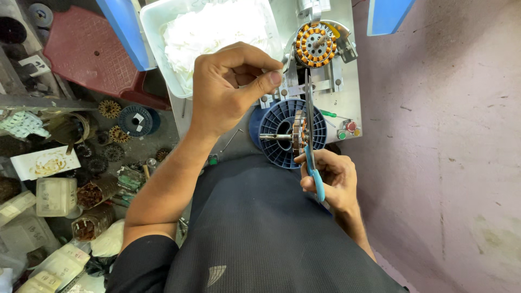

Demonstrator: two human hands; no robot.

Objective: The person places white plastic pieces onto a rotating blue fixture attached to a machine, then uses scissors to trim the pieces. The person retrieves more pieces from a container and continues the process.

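My right hand (332,182) is closed around blue-handled scissors (311,141) whose blades point up and away, and it also holds a wound stator on a steel shaft (296,135) edge-on. My left hand (230,87) is raised above it with thumb and forefinger pinched together; whether a thin wire lies between them is too fine to tell. Behind the stator sits a blue plastic spool (282,116). Farther off, a second stator with copper windings (316,45) is mounted on a grey metal machine (347,103).
A white tub of white fluffy material (211,27) stands at the far left of the machine. On the left floor lie a red stool (89,49), a small blue spool (135,119), several loose stators and plastic boxes. A pinkish wall (445,135) fills the right.
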